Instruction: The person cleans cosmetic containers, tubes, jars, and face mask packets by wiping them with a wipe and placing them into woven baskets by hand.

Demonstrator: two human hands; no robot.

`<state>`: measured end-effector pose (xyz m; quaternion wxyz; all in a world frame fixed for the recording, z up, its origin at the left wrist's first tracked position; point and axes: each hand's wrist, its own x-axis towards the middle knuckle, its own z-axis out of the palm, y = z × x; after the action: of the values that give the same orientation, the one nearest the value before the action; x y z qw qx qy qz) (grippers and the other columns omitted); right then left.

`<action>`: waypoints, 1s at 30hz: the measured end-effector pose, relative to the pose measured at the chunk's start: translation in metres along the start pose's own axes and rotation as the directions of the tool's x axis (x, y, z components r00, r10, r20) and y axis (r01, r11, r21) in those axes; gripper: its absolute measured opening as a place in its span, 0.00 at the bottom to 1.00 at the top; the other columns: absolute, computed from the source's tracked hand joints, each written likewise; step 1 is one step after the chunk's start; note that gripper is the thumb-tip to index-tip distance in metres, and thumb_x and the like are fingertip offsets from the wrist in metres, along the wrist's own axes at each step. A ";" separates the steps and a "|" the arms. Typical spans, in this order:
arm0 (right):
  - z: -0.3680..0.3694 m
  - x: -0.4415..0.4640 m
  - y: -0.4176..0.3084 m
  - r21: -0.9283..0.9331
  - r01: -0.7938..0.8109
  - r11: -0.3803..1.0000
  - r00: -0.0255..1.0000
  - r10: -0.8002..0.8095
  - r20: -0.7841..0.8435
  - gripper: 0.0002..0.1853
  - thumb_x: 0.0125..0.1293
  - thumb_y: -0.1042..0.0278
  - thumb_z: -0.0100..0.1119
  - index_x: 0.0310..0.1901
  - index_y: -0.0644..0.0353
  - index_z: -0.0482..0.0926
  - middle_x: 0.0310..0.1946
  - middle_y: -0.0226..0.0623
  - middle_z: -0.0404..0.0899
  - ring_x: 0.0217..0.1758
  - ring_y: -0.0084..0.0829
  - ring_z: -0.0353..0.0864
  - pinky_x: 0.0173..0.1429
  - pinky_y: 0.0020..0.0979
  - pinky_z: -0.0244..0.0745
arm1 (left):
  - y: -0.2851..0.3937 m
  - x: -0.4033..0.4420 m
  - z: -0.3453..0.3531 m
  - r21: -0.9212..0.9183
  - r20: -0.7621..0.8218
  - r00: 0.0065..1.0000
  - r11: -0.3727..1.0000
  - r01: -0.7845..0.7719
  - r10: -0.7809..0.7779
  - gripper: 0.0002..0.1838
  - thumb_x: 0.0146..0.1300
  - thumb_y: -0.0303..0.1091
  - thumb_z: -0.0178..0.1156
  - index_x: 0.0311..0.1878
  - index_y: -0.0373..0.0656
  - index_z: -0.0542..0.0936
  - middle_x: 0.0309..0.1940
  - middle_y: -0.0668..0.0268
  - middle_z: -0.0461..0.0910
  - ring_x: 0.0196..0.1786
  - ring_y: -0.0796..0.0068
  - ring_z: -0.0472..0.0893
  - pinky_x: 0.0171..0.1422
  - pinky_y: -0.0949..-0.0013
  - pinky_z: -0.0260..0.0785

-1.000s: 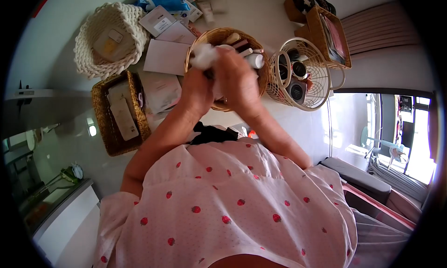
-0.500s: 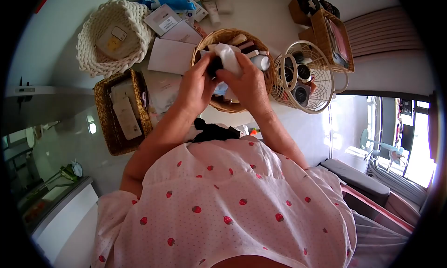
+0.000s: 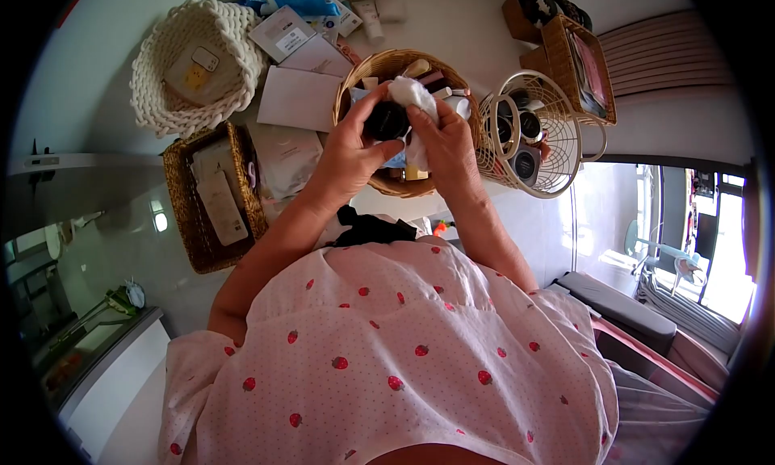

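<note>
Between the fingers and thumb of my left hand (image 3: 345, 154) is a round black cosmetic container (image 3: 387, 121), its flat face turned up towards me. My right hand (image 3: 449, 152) pinches a crumpled white tissue (image 3: 413, 94) close against the container's right side. Both hands are above a round wicker basket (image 3: 355, 68) that holds several cosmetic items, among them a white round jar partly covered by my right hand. Part of the tissue hangs down between my hands.
Right of the wicker basket stands a cream wire basket (image 3: 557, 146) with black round containers. On the left are a white woven basket (image 3: 194, 61) and a brown rectangular basket (image 3: 182, 198). White boxes (image 3: 297, 98) and blue packs (image 3: 299, 1) lie behind.
The black container has turned so its round face shows in my left hand. My right hand has moved slightly right and down with the tissue, away from my left.
</note>
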<state>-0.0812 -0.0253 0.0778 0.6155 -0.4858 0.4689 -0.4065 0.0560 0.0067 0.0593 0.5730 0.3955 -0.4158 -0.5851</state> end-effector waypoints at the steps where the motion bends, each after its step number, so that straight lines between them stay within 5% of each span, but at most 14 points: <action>1: 0.001 -0.003 -0.007 -0.021 -0.039 0.999 0.999 0.039 -0.004 0.15 0.64 0.64 0.53 0.48 0.65 0.73 0.33 0.28 0.76 0.34 0.15 0.71 0.37 0.18 0.69 | -0.005 0.003 -0.004 0.089 -0.022 1.000 0.996 -0.012 0.014 0.37 0.49 0.19 0.62 0.64 0.35 0.57 0.52 0.59 0.71 0.53 0.76 0.72 0.56 0.74 0.65; 5: 0.004 -0.007 -0.017 -0.070 -0.056 0.996 0.996 0.051 -0.079 0.14 0.65 0.65 0.52 0.47 0.66 0.73 0.31 0.29 0.75 0.32 0.15 0.70 0.36 0.17 0.67 | -0.005 0.004 -0.009 0.304 -0.074 0.993 0.950 -0.069 0.096 0.35 0.46 0.19 0.63 0.61 0.36 0.62 0.48 0.57 0.73 0.47 0.75 0.76 0.50 0.75 0.70; 9: 0.002 -0.001 -0.007 -0.049 0.177 0.983 0.960 -0.184 -0.212 0.12 0.63 0.67 0.53 0.44 0.66 0.74 0.30 0.28 0.75 0.34 0.14 0.69 0.38 0.16 0.65 | -0.003 0.002 -0.006 0.273 -0.138 0.983 0.959 -0.076 0.117 0.29 0.46 0.20 0.63 0.54 0.36 0.67 0.44 0.58 0.75 0.45 0.76 0.77 0.46 0.75 0.71; 12: 0.004 -0.012 -0.021 -0.297 0.074 0.952 0.971 -0.137 -0.195 0.08 0.59 0.72 0.56 0.40 0.62 0.76 0.36 0.33 0.76 0.38 0.20 0.73 0.43 0.20 0.69 | -0.004 0.000 -0.010 0.347 -0.156 0.986 0.938 0.000 0.058 0.26 0.45 0.22 0.64 0.51 0.36 0.69 0.41 0.59 0.76 0.43 0.75 0.77 0.44 0.74 0.71; 15: 0.009 -0.006 -0.008 -0.515 0.522 0.679 0.840 -0.513 0.175 0.08 0.54 0.73 0.59 0.37 0.61 0.76 0.43 0.40 0.74 0.45 0.34 0.75 0.48 0.28 0.70 | -0.001 0.000 -0.009 0.467 -0.155 0.986 0.884 0.013 0.068 0.27 0.44 0.25 0.65 0.50 0.36 0.69 0.40 0.58 0.76 0.41 0.71 0.78 0.43 0.72 0.70; 18: 0.016 -0.006 -0.005 -0.617 0.479 0.625 0.861 -0.470 0.192 0.09 0.52 0.73 0.59 0.36 0.62 0.76 0.51 0.44 0.69 0.50 0.46 0.71 0.52 0.35 0.68 | 0.015 -0.002 -0.001 0.624 -0.118 0.987 0.782 -0.014 0.111 0.27 0.44 0.26 0.66 0.51 0.36 0.69 0.40 0.56 0.76 0.40 0.66 0.78 0.43 0.70 0.70; 20: 0.019 -0.006 -0.012 -0.616 0.391 0.684 0.905 -0.406 0.123 0.08 0.52 0.72 0.59 0.35 0.62 0.76 0.42 0.43 0.75 0.43 0.44 0.75 0.47 0.35 0.71 | 0.018 -0.004 0.001 0.627 -0.119 0.992 0.778 0.047 0.036 0.28 0.44 0.25 0.66 0.51 0.36 0.69 0.41 0.55 0.76 0.41 0.64 0.78 0.45 0.69 0.70; 25: 0.007 0.011 -0.013 -0.601 0.174 0.780 0.957 -0.279 -0.085 0.07 0.53 0.74 0.56 0.35 0.63 0.75 0.25 0.41 0.78 0.31 0.33 0.80 0.35 0.30 0.73 | 0.003 -0.007 0.005 0.466 -0.038 0.971 0.864 -0.192 0.237 0.34 0.43 0.22 0.66 0.56 0.38 0.65 0.41 0.55 0.76 0.42 0.65 0.78 0.47 0.69 0.70; 26: 0.000 0.015 -0.014 -0.436 0.054 0.898 0.980 -0.131 -0.149 0.08 0.54 0.74 0.56 0.36 0.66 0.74 0.24 0.39 0.78 0.30 0.25 0.79 0.33 0.25 0.72 | 0.001 -0.006 0.004 0.434 -0.034 0.960 0.870 -0.235 0.276 0.35 0.42 0.22 0.66 0.58 0.38 0.64 0.41 0.55 0.76 0.43 0.65 0.78 0.47 0.68 0.70; 28: -0.007 0.018 -0.008 -0.070 0.099 0.993 0.961 -0.113 -0.252 0.08 0.55 0.75 0.55 0.36 0.67 0.74 0.25 0.36 0.79 0.29 0.24 0.78 0.35 0.24 0.73 | 0.002 -0.002 0.000 0.422 -0.060 0.966 0.883 -0.203 0.251 0.39 0.42 0.21 0.66 0.60 0.39 0.61 0.42 0.55 0.76 0.44 0.66 0.78 0.49 0.68 0.70; 30: -0.007 0.011 -0.010 -0.182 0.169 0.969 0.962 -0.203 -0.185 0.07 0.55 0.75 0.56 0.36 0.65 0.74 0.33 0.36 0.79 0.36 0.28 0.78 0.41 0.24 0.72 | 0.006 -0.002 -0.002 0.436 -0.066 0.979 0.888 -0.147 0.194 0.41 0.42 0.21 0.67 0.62 0.40 0.58 0.43 0.55 0.76 0.45 0.66 0.78 0.50 0.68 0.70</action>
<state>-0.0861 -0.0392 0.0852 0.4814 -0.5332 0.5130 -0.4699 0.0599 0.0085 0.0640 0.5428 0.5046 -0.5357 -0.4046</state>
